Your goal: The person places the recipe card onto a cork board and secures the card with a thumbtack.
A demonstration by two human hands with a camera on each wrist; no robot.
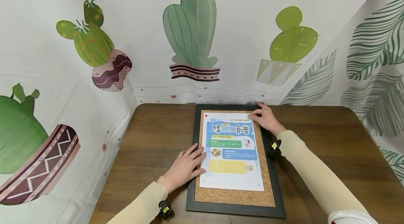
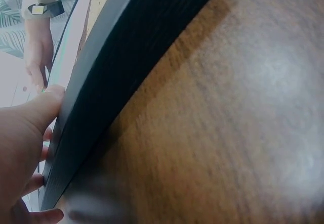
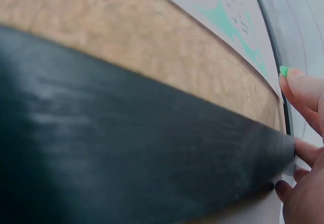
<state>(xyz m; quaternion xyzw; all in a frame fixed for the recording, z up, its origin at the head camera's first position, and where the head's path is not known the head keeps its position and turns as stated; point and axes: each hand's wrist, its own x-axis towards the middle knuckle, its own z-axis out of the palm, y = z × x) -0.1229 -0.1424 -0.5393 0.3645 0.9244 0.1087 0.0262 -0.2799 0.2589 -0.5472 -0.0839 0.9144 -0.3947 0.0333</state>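
Observation:
A printed paper poster (image 1: 231, 178) lies on a cork board (image 1: 233, 197) with a black frame (image 1: 236, 210). My left hand (image 1: 183, 168) rests with spread fingers across the board's left frame edge, its fingertips on the poster's left margin. At the poster's top right corner, my right hand (image 1: 266, 119) pinches a small green push pin (image 3: 284, 71) between thumb and finger. The other fingers of that hand reach over the frame's edge. A red push pin (image 1: 206, 115) sits in the poster's top left corner.
The board lies on a brown wooden table (image 1: 151, 129), its far side close to the back edge. Behind stands a white cloth (image 1: 142, 41) printed with cacti and leaves. Each wrist wears a black strapped device, the left one (image 1: 165, 210) near the frame's lower left corner.

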